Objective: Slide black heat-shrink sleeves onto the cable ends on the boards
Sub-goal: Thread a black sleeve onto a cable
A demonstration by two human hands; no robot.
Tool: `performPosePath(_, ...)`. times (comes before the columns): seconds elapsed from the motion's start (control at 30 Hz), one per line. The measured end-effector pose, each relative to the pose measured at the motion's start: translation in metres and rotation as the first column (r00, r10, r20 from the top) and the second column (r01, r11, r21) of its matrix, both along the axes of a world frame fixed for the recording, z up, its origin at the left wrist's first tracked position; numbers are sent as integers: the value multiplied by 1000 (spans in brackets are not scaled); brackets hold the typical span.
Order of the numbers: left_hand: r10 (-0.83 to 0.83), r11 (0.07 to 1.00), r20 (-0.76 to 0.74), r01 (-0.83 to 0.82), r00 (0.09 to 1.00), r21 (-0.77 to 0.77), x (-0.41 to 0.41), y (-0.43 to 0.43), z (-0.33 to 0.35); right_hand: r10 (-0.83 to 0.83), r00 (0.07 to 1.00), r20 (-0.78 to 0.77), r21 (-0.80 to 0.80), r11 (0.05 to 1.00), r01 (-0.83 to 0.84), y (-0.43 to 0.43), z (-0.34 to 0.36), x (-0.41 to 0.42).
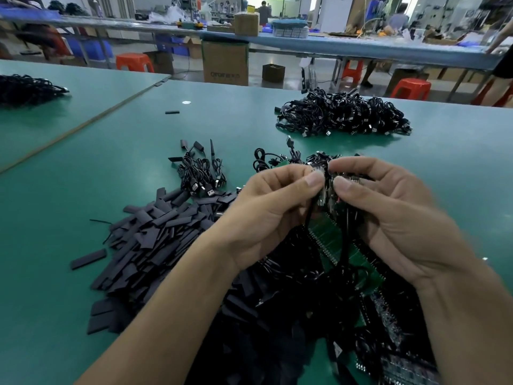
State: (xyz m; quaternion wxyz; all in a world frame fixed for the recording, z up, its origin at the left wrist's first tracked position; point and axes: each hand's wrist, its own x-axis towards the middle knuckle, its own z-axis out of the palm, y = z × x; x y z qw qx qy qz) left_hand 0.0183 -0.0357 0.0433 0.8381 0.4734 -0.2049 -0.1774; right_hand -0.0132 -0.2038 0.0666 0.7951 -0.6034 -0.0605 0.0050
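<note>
Both forearms enter from the bottom edge, over a heap of green boards (361, 263) tangled with black cables (299, 270), low and right of centre on the green table (83, 168). More boards run off the bottom-right corner.

Left hand (274, 207) is raised above the heap, fingers curled, thumb and forefinger pinching a cable end (327, 187). Right hand (388, 207) faces it, fingers curled, thumb tip pressing the same cable end from the other side. The thumbs are almost touching. The cable end is blurred, so whether a sleeve sits on it cannot be told. A black lead hangs from the pinch down to the boards.

Pile of flat black heat-shrink sleeves (155, 240) lies left of the hands, touching the board heap. Small bundle of USB cables (200, 173) sits just behind the sleeves. One loose sleeve (172, 112) lies alone, farther back. Large cable pile (344, 115) sits at far right, well apart from the hands. Another dark cable pile (25, 87) is at the far left edge.

Background: orange stools (134, 62), a cardboard box (225, 62), a long workbench (361, 45).
</note>
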Motion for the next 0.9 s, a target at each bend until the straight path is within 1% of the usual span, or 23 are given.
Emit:
performPosePath(0.03,25,1000,-8,-25,1000,-14,0,4,4,-44,999,-8,-44,998,44,-2,0,1)
performPosePath(0.07,60,998,-22,-61,998,-34,0,9,9,-122,993,-3,-134,984,121,-4,-1,1)
performPosePath(0.1,115,991,-37,-117,993,-61,0,14,14,-236,971,37,-285,929,236,-7,-2,2)
performPosePath(0.13,197,976,-42,-200,980,-89,0,19,20,-357,927,116,-469,803,368,-9,-3,2)
performPosePath(0.17,310,945,-26,-311,950,-101,-1,24,25,-439,872,216,-614,634,471,-10,-3,2)
performPosePath(0.2,445,893,23,-442,895,-86,-2,29,30,-467,831,303,-698,484,527,-9,-1,0)
performPosePath(0.23,575,818,109,-572,811,-55,-3,33,34,-464,809,362,-747,375,549,-6,1,-2)
performPosePath(0.27,671,731,216,-682,709,-33,-5,37,38,-450,800,396,-781,292,551,-2,1,-4)
performPosePath(0.33,763,564,419,-824,492,-59,-8,42,45,-405,791,459,-824,139,549,8,2,-8)
performPosePath(0.37,775,490,503,-866,383,-95,-9,43,47,-365,789,495,-824,91,559,16,3,-11)
performPosePath(0.4,772,426,570,-895,281,-136,-10,43,50,-305,791,530,-813,82,576,25,4,-14)
performPosePath(0.43,757,374,624,-912,193,-171,-11,43,52,-227,800,556,-801,110,588,33,5,-17)
performPosePath(0.47,734,335,667,-922,128,-192,-11,42,53,-137,818,558,-802,162,575,41,6,-20)
performPosePath(0.5,703,312,706,-930,90,-193,-11,43,53,-46,846,532,-821,215,528,49,6,-22)
performPosePath(0.53,668,302,740,-937,75,-177,-10,44,52,47,877,478,-856,247,454,56,4,-24)
performPosePath(0.57,633,299,770,-943,78,-150,-10,45,50,140,900,412,-896,244,372,62,0,-25)
performPosePath(0.63,578,287,807,-956,124,-58,-7,46,45,272,910,313,-945,181,271,70,-10,-25)
performPosePath(0.7,558,287,800,-955,223,66,-4,43,40,309,919,244,-970,72,233,74,-20,-22)
performPosePath(0.8,536,349,727,-897,428,271,-2,38,35,290,942,166,-976,-85,198,83,-32,-18)
performPosePath(0.83,519,361,711,-876,475,321,-2,38,33,296,944,149,-975,-116,191,86,-36,-17)
performPosePath(0.9,491,376,700,-851,518,366,-1,38,30,323,938,126,-973,-145,181,92,-45,-17)
